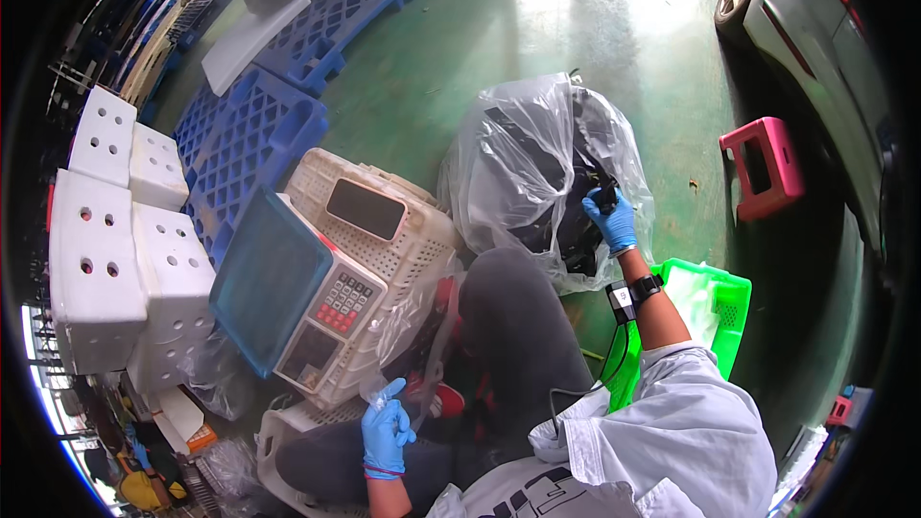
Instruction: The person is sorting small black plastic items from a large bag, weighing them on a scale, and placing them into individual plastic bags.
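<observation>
My right hand (615, 223), in a blue glove, reaches into the open mouth of a large clear plastic bag (513, 177). Its fingers are closed round a small black piece (605, 196) whose kind I cannot make out. Dark items fill the bag, partly hidden by its folds. Close to my lap, my left hand (386, 430), also gloved in blue, pinches a bit of clear plastic film (372, 388). A digital scale (317, 302) with a blue pan and a keypad rests on an upturned beige crate (417, 230), ahead of the left hand. A phone (366, 209) lies on that crate.
Beside my right arm stands a bright green basket (734, 312). A pink stool (763, 169) is farther right, near a parked car (815, 48). White foam boxes (91, 259) are stacked at the left, with blue pallets (249, 120) behind them.
</observation>
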The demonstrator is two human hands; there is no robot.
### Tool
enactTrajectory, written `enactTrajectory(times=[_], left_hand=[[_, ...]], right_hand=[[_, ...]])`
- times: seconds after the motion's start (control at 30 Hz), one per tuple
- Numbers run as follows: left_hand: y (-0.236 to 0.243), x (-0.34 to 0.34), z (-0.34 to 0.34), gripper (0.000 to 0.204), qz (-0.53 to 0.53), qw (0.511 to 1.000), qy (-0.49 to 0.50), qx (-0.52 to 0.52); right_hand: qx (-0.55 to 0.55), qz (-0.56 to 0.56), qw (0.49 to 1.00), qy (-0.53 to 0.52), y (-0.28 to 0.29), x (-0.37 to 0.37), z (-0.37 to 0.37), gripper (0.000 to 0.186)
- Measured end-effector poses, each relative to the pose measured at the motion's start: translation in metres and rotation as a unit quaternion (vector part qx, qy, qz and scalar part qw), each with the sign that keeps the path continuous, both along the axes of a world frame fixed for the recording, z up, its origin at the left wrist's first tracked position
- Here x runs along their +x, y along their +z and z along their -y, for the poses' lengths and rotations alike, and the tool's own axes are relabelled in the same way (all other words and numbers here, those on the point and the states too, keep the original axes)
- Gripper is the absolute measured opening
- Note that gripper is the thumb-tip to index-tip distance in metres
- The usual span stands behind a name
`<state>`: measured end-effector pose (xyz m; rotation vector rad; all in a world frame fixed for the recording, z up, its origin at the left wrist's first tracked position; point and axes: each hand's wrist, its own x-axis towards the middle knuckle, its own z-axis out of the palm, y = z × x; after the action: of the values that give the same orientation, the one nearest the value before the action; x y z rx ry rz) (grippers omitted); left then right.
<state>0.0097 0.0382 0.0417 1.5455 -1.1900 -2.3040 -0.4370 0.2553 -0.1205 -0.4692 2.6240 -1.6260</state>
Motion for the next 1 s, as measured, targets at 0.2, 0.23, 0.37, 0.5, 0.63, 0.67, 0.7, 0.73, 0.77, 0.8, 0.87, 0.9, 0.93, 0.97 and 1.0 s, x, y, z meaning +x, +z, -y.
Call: enactTrajectory(times=[0.2, 0.23, 0.37, 0.5, 0.63, 0.67, 0.7, 0.73, 0.77, 0.8, 0.87, 0.9, 0.93, 0.97, 1.0], left_hand=[[-0.005, 0.005, -0.007, 0.035, -0.033, 0.999, -0.005, -0.013], [-0.006, 0.008, -0.007, 0.035, -0.043, 0.999, 0.002, -0.012], [0.0, 0.013, -0.007, 0.037, -0.028, 0.998, 0.016, -0.047], [0.004, 0.027, -0.001, 0.043, -0.012, 0.993, 0.043, -0.108], [-0.002, 0.022, 0.004, 0.045, -0.058, 0.988, 0.084, -0.116], [-0.006, 0.024, 0.005, 0.046, -0.065, 0.986, 0.086, -0.13], [-0.013, 0.029, 0.006, 0.047, -0.075, 0.983, 0.091, -0.138], [-0.015, 0.031, 0.007, 0.048, -0.092, 0.981, 0.097, -0.138], [-0.017, 0.034, 0.006, 0.048, -0.108, 0.979, 0.101, -0.139], [-0.02, 0.037, 0.006, 0.048, -0.13, 0.976, 0.116, -0.13], [-0.026, 0.041, 0.006, 0.05, -0.161, 0.97, 0.15, -0.105], [-0.028, 0.042, 0.005, 0.052, -0.191, 0.963, 0.173, -0.077], [-0.028, 0.043, 0.005, 0.051, -0.203, 0.96, 0.181, -0.067], [-0.029, 0.047, 0.004, 0.051, -0.203, 0.958, 0.189, -0.068], [-0.029, 0.048, 0.003, 0.052, -0.22, 0.954, 0.197, -0.049]], right_hand=[[-0.233, 0.023, 0.97, -0.061, 0.102, -0.041, -0.03, 0.014], [-0.267, -0.003, 0.961, -0.071, 0.119, -0.04, -0.031, 0.015], [-0.421, 0.043, 0.897, -0.125, 0.194, -0.019, -0.04, 0.022], [-0.558, 0.037, 0.829, -0.017, 0.241, 0.004, -0.039, 0.031], [-0.618, 0.089, 0.77, 0.131, 0.292, 0.073, -0.008, 0.034], [-0.617, 0.094, 0.755, 0.202, 0.286, 0.083, 0.003, 0.035], [-0.611, 0.129, 0.759, 0.186, 0.285, 0.102, 0.026, 0.034], [-0.61, 0.168, 0.746, 0.21, 0.277, 0.117, 0.047, 0.034], [-0.607, 0.206, 0.731, 0.233, 0.264, 0.134, 0.067, 0.035], [-0.584, 0.24, 0.746, 0.211, 0.255, 0.159, 0.088, 0.03], [-0.529, 0.296, 0.765, 0.218, 0.22, 0.196, 0.117, 0.023], [-0.497, 0.32, 0.768, 0.246, 0.194, 0.21, 0.128, 0.02], [-0.451, 0.312, 0.799, 0.247, 0.179, 0.229, 0.137, 0.018], [-0.404, 0.305, 0.826, 0.249, 0.165, 0.249, 0.146, 0.016], [-0.362, 0.281, 0.853, 0.25, 0.145, 0.265, 0.154, 0.014]])
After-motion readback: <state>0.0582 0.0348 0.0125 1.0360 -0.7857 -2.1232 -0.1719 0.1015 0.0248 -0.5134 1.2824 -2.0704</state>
